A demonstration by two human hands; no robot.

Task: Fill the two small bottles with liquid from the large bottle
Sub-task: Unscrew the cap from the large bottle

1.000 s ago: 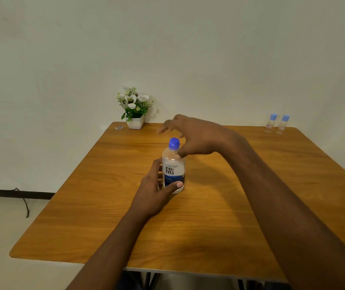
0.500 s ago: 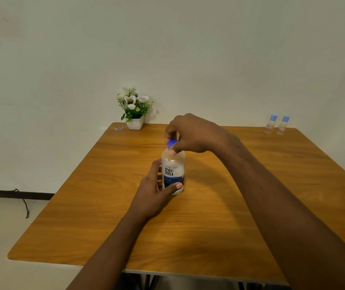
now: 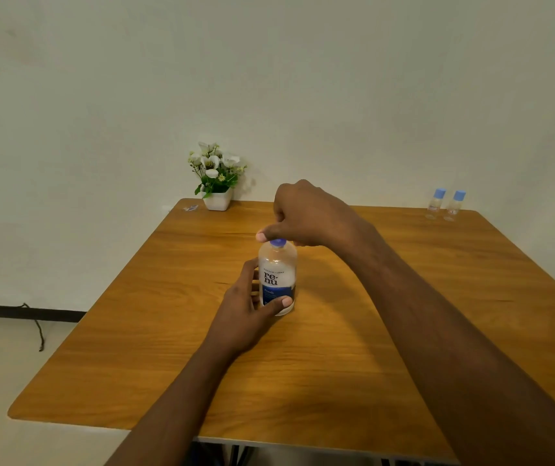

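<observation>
The large clear bottle (image 3: 276,275) with a white and blue label stands upright in the middle of the wooden table (image 3: 336,358). My left hand (image 3: 247,312) grips its lower body, thumb across the front of the label. My right hand (image 3: 306,215) comes from above and pinches the blue cap (image 3: 278,243), which is mostly hidden under my fingers. Two small clear bottles with light blue caps, one (image 3: 435,203) beside the other (image 3: 454,205), stand upright at the far right corner of the table, away from both hands.
A white pot of white flowers (image 3: 217,178) stands at the table's far left corner, with a small wrapper (image 3: 191,207) next to it. The table backs onto a pale wall. A dark cable (image 3: 35,326) trails on the floor at the left.
My right hand came down from an open hover beside the cap and closed on it, then turned with its thumb swinging leftward. My left hand kept its hold on the bottle.
</observation>
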